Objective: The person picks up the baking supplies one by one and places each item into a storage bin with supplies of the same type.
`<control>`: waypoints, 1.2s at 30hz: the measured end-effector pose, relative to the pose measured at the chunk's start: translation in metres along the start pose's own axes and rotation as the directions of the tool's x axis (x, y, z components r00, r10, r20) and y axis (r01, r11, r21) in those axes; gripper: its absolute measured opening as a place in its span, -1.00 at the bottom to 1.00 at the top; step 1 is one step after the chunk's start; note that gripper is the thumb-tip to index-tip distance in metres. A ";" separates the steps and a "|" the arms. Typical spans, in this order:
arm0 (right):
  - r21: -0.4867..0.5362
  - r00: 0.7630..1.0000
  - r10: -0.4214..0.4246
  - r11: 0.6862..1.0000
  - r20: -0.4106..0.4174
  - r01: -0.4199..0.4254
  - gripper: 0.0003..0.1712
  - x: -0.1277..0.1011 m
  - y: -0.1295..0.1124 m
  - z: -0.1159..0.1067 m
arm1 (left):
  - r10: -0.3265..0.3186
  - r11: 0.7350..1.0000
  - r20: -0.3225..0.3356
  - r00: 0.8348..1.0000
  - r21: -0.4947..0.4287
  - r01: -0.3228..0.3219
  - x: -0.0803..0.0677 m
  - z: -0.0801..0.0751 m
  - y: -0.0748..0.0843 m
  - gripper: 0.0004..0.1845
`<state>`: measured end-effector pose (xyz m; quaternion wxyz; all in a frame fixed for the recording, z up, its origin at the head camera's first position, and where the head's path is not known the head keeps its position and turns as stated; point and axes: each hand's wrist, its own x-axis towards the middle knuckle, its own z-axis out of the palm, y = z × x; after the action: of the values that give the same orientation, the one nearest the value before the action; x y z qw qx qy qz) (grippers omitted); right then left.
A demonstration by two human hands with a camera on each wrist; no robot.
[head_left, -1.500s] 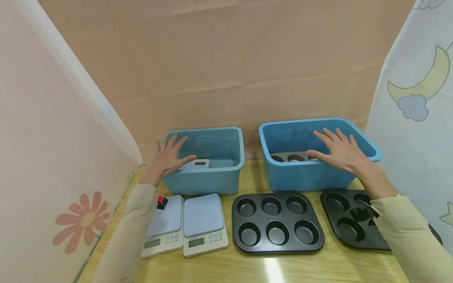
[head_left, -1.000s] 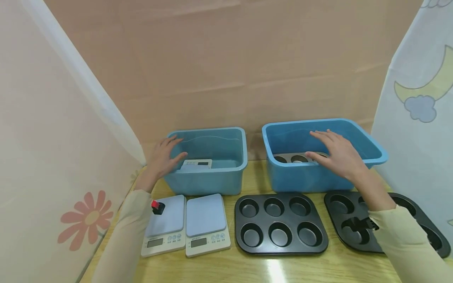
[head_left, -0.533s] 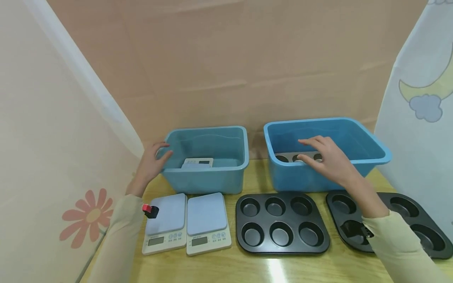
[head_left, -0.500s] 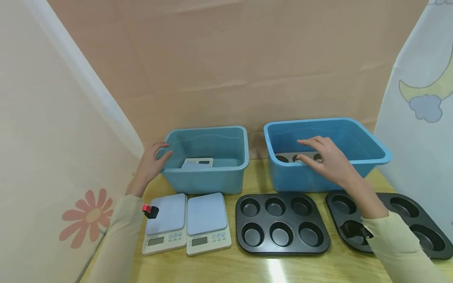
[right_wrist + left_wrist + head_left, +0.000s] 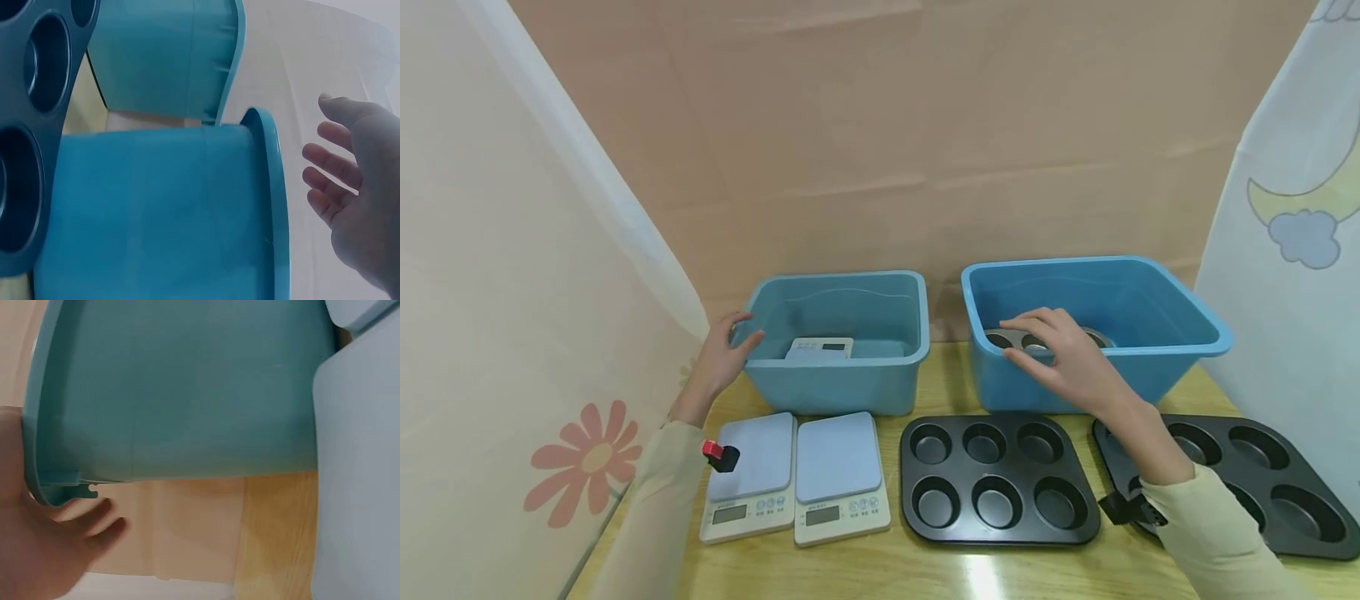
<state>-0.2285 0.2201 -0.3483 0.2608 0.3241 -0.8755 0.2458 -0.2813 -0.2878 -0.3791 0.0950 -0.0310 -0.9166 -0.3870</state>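
Two grips differ: left hand [image 5: 721,360] clasps the left blue plastic tub [image 5: 842,390] rim, while right hand [image 5: 1063,362], released, hovers over the grey muffin tray [image 5: 1011,338] beneath it, risking snagging the right blue plastic tub [image 5: 1180,346] rim.

**Soft, even light; sharp head view, blurred wrist views**

The head view is bright and evenly lit, with soft, faint shadows under the bins [image 5: 838,383] and pans [image 5: 996,475]. A white streak of glare lies on the glossy table [image 5: 981,575] near the bottom edge (the light seems to come from above). Straight lines bow a little toward the edges of this wide view, and the curtains at both sides look pale and washed out. The left wrist view is close and soft; the left hand [image 5: 37,550] at its corner is out of focus. In the right wrist view the right hand [image 5: 362,187] is pale and hazy against a bright, nearly blown-out background.
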 end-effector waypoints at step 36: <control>0.170 0.979 -0.023 0.985 0.200 -0.011 -0.71 0.001 -0.062 0.079 | -0.162 0.915 0.014 0.987 -0.372 0.156 -0.013 0.013 -0.004 -0.35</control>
<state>-0.2101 0.1311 -0.3898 0.1428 0.3712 -0.8722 0.2849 -0.2712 -0.2808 -0.3931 0.0637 0.0294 -0.8253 -0.5604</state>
